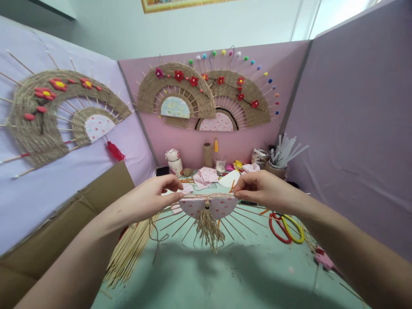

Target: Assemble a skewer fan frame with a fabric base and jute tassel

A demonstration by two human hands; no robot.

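Between my two hands hangs a fan frame [189, 207], a half circle covered in white cloth with pink dots, its straight edge on top. Thin sticks spread downward from its curved side. A twine tassel [209, 227] dangles from the middle of the straight edge. My left hand [165, 191] pinches the left end of that edge between thumb and fingers. At the right end, my right hand [254, 187] pinches the edge the same way. The fan frame is raised above the green table [206, 279], with shadows below it.
Left lies a bundle of thin sticks [128, 253] beside a cardboard sheet [71, 223]. Red and yellow scissors [286, 227] lie right. Behind stand a white bottle [174, 163], a cardboard tube [207, 155] and a can of glue sticks [278, 167]. Finished twine fans [177, 86] hang on the panels.
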